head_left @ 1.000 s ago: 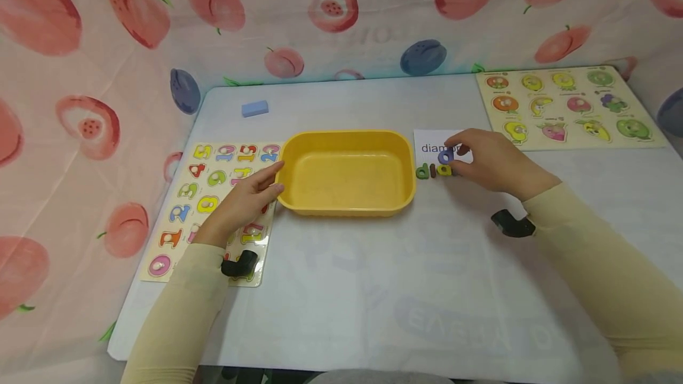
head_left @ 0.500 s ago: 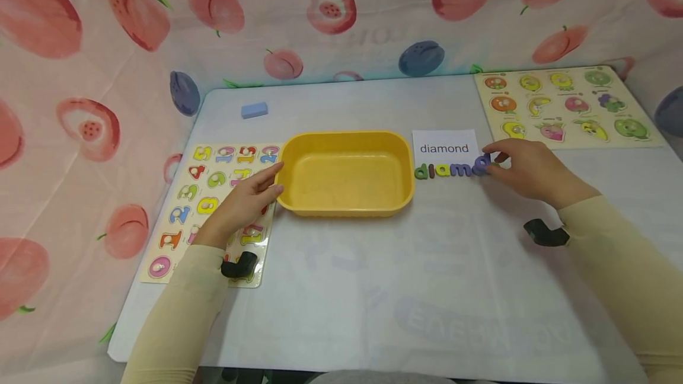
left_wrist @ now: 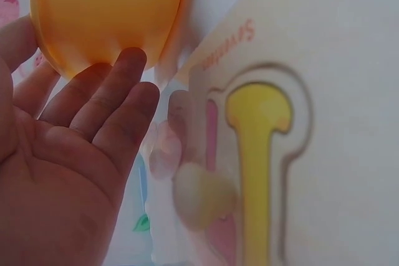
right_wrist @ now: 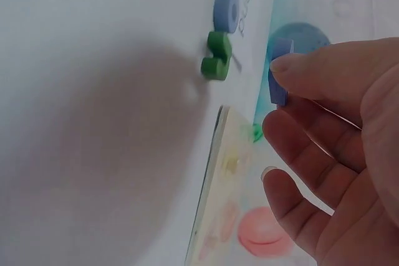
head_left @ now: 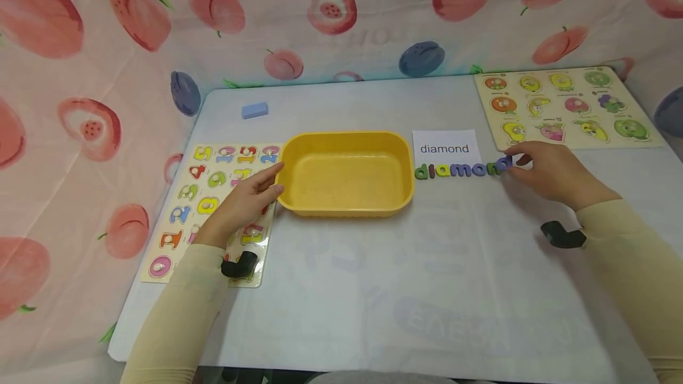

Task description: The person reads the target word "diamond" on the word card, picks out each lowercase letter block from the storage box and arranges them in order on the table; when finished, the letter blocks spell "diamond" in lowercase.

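My right hand (head_left: 557, 173) pinches a blue-purple letter d (head_left: 503, 163) between thumb and fingertips. In the right wrist view this letter (right_wrist: 280, 73) is seen edge-on, raised off the table beside the green n (right_wrist: 216, 57). A row of coloured letters reading d, i, a, m, o (head_left: 478, 169), n lies just below a white card (head_left: 444, 138) printed "diamond". The held letter overlaps the right end of the row in the head view. My left hand (head_left: 240, 206) rests its extended fingers against the left side of the yellow tray (head_left: 347, 209), as the left wrist view also shows.
A number puzzle board (head_left: 155, 242) lies under the left forearm. At the back right sits a fruit puzzle board (head_left: 573, 88). A small blue block (head_left: 254, 110) is near the table's back left corner. Fruit-printed cloth (head_left: 368, 10) hangs behind the table.
My right hand has carried the blue-purple d rightward along the row, from over the middle letters to the right end, uncovering the card and letters. The left hand stays at the tray.
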### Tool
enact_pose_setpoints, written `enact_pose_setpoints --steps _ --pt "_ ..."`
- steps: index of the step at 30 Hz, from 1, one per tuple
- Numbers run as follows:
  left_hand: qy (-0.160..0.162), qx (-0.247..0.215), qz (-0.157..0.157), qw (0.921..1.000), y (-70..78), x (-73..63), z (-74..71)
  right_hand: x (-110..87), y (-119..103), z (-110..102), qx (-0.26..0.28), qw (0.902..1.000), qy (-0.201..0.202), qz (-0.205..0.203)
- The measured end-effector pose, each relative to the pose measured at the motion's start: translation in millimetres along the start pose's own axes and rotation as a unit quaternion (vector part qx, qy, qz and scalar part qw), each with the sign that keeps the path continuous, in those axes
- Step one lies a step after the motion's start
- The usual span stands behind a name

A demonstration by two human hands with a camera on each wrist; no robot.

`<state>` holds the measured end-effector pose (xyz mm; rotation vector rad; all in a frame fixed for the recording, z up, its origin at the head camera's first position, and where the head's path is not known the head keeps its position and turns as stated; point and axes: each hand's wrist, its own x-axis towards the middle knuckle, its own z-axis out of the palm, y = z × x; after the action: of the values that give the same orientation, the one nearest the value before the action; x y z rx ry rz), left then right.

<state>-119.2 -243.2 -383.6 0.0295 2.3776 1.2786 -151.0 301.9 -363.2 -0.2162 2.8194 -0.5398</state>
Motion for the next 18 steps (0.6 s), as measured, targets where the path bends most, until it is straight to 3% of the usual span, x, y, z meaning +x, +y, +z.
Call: enact_pose_setpoints --steps 18 --pt "0.004 0.014 0.002 0.9999 -0.9 1.0 -0.7 3.4 18 1 -0.004 0.9992 -0.017 0.035"
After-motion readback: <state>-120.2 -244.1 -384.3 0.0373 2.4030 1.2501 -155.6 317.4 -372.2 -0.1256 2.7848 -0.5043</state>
